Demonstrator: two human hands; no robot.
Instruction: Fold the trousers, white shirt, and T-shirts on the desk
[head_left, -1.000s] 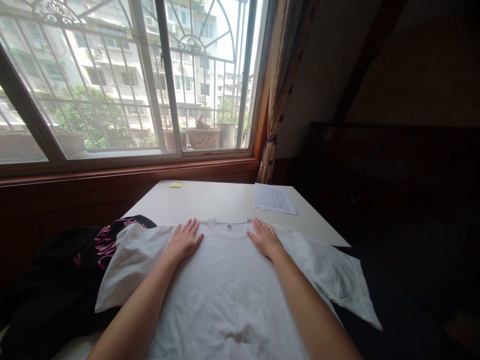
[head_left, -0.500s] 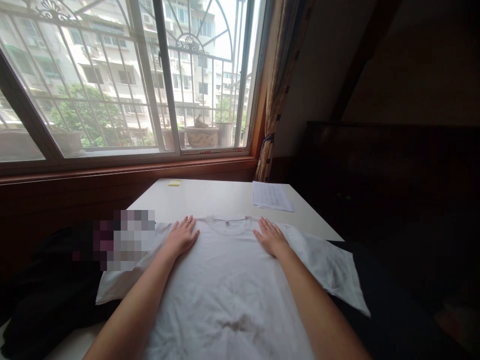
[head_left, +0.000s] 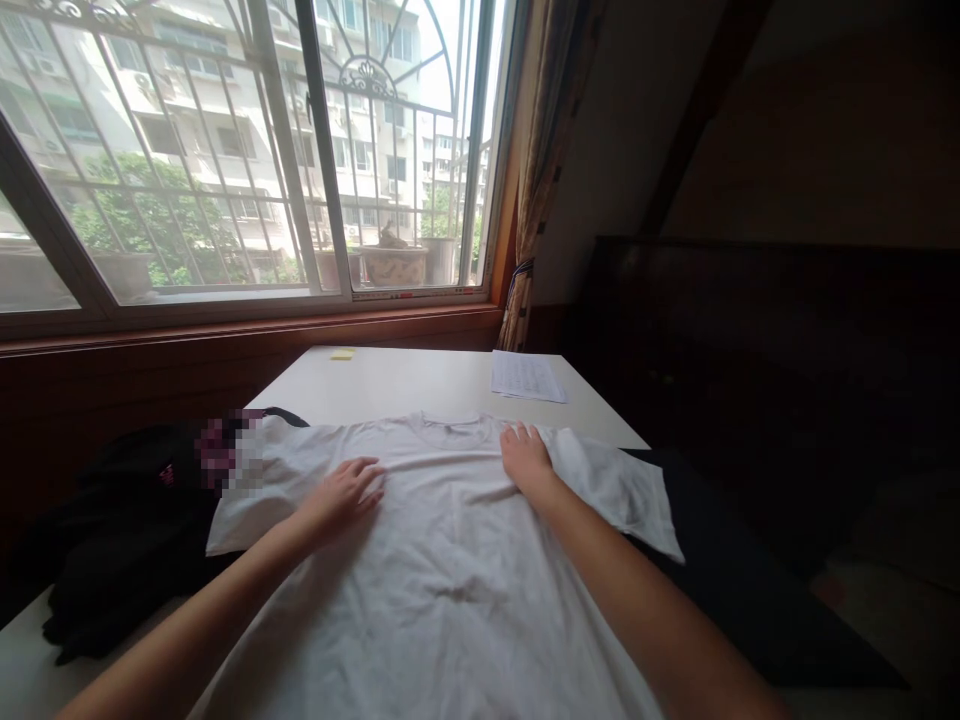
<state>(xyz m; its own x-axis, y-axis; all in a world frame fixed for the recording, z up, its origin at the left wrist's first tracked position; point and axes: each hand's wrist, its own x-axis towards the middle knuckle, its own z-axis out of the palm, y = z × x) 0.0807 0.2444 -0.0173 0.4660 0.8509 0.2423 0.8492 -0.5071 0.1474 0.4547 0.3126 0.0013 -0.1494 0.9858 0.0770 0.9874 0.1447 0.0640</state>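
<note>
A white T-shirt (head_left: pixel 427 530) lies spread out, collar toward the window, with creases and a grey smudge-like mark on its front. My left hand (head_left: pixel 346 492) is over the shirt's left chest, fingers loosely apart and somewhat blurred; I cannot tell whether it touches the cloth. Near the collar's right side, my right hand (head_left: pixel 525 455) rests on the shoulder area, its fingers slightly bent and apart. Small folds run through the fabric between the two hands. Neither hand visibly grips the cloth.
Under the shirt is a white table (head_left: pixel 420 375). Papers (head_left: pixel 527 376) and a yellow sticky note (head_left: pixel 343 354) lie at its far side. Dark clothing (head_left: pixel 127 500) is heaped at left, dark cloth (head_left: pixel 742 580) at right. A barred window and tied curtain (head_left: pixel 517 300) stand beyond.
My left hand has drawn back from beside the collar toward the chest. The right hand's fingers, flat before, are now more bent. More folds show across the shirt; the view has shifted slightly.
</note>
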